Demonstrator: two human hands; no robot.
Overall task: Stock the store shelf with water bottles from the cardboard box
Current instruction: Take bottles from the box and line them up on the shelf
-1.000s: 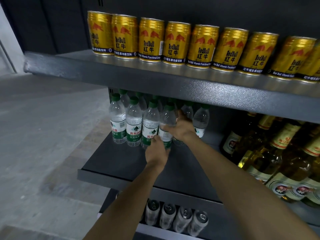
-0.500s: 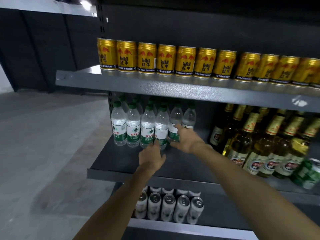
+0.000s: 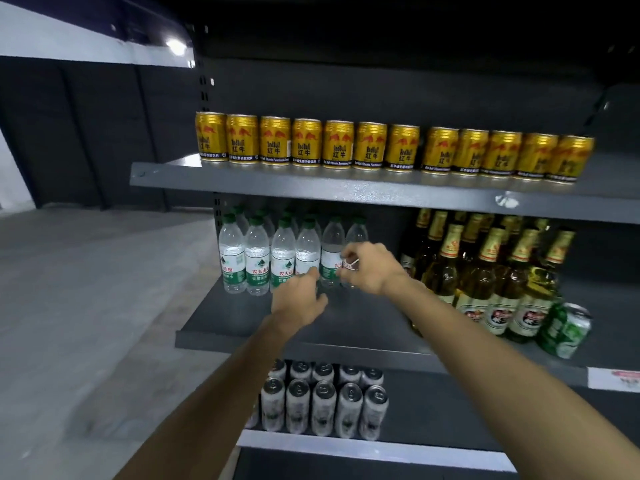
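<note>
Several clear water bottles (image 3: 257, 258) with green caps and green labels stand in rows at the left of the dark middle shelf (image 3: 346, 344). My left hand (image 3: 299, 301) reaches to the fourth front bottle (image 3: 308, 247). Its fingers are loosely curled and their tips touch the bottle's base. My right hand (image 3: 372, 268) is at the right end of the row, with its fingers pinched on the label of the last water bottle (image 3: 356, 233). The lower part of that bottle is hidden behind the fingers. The cardboard box is out of view.
Gold energy-drink cans (image 3: 339, 143) line the upper shelf (image 3: 311, 185). Beer bottles (image 3: 485, 271) and a tilted green can (image 3: 564, 329) fill the right of the middle shelf. Silver cans (image 3: 322, 400) stand on the lower shelf. Grey floor (image 3: 86, 306) lies to the left.
The view has pulled back and risen, so more of the shelving shows. Both hands stay at the right end of the bottle row, and the left hand's fingers have loosened.
</note>
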